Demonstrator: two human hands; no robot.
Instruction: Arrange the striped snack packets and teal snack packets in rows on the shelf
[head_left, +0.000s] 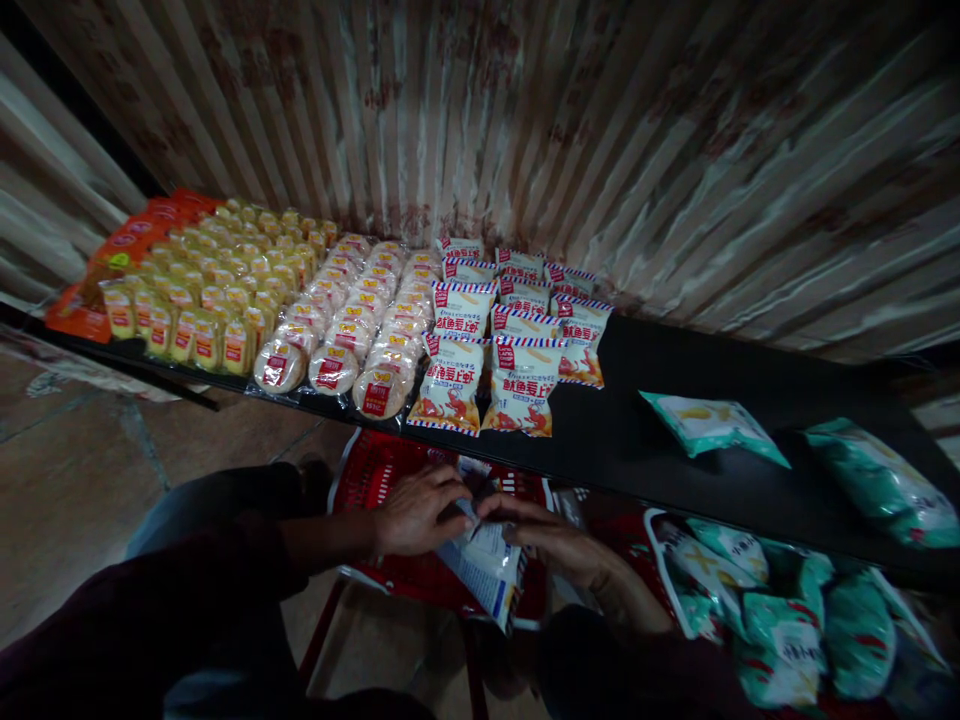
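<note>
Though it's creased, the blue-and-white packet (486,565) shines.

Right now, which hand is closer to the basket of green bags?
Right. The right hand is at the upper right of the packet, on the side toward the basket of green bags; the left hand is at its upper left, farther away.

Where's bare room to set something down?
The black tabletop is bare between the white striped-edge snack bags and the teal plastic bag nearest them, and behind that bag, along the beige curtain. Leftward, round white wrapped snacks and small yellow packets crowd it. The left hand, right hand and white-blue bag crowd the red plastic basket.
</note>
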